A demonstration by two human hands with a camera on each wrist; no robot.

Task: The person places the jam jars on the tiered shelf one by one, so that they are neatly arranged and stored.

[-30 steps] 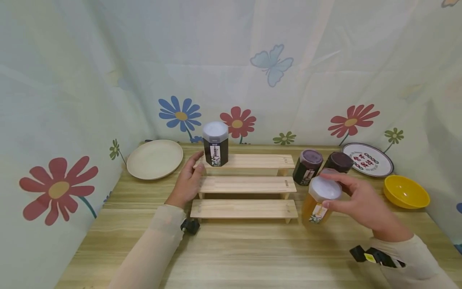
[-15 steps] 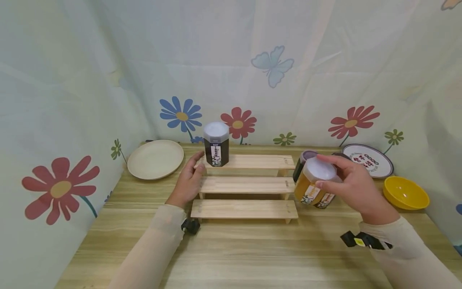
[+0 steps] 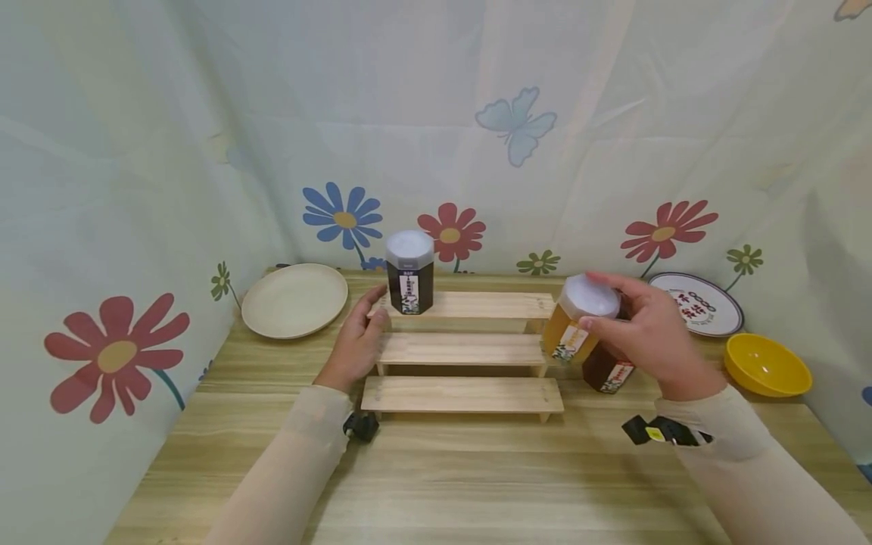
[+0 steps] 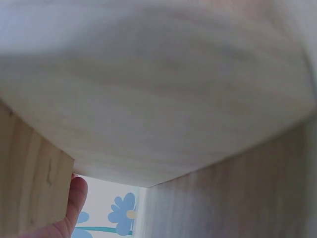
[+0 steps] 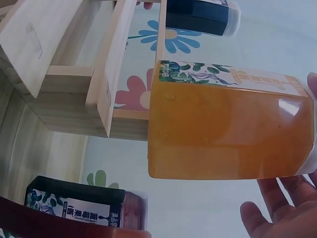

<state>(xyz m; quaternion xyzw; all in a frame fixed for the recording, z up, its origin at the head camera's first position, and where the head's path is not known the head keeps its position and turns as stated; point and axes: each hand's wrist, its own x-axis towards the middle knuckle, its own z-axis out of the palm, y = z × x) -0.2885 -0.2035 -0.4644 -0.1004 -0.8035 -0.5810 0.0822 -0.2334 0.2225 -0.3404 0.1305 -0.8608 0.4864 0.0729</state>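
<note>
While the left hand (image 3: pixel 356 342) rested against the 9 o'clock end of the 3-tier wooden rack (image 3: pixel 465 350), its fingers lay relaxed and held nothing; the placement appeared to steady the rack, though that is a judgement. The left wrist view showed only blurred wood and 1 fingertip (image 4: pixel 75 198), so it added little. On the top tier, toward its 9 o'clock end, stood 1 dark jar (image 3: pixel 409 273) with a white lid, upright and just beside the left hand's fingertips. The right hand (image 3: pixel 649 333) gripped an amber jar (image 3: pixel 575 318) by its white lid, fingers and thumb curled round the rim, and carried it in the air off the rack's 3 o'clock end, level with the upper tiers and tilted slightly. Gripping at the lid left the base free, which would suit setting it down flat. The right wrist view confirmed the amber jar (image 5: pixel 230 126) clear of the wood, with the rack's end (image 5: pixel 74 69) beside it. Under that hand, on the table (image 3: pixel 436 477), 1 dark labelled jar (image 3: pixel 608 372) stood at the rack's 3 o'clock side; whether another stood behind the hand could not be told. A cream plate (image 3: pixel 294 300) lay at 10 o'clock, a patterned plate (image 3: pixel 702 305) at 2 o'clock, and a yellow bowl (image 3: pixel 767 365) at 3 o'clock, all well apart from the hands.
</note>
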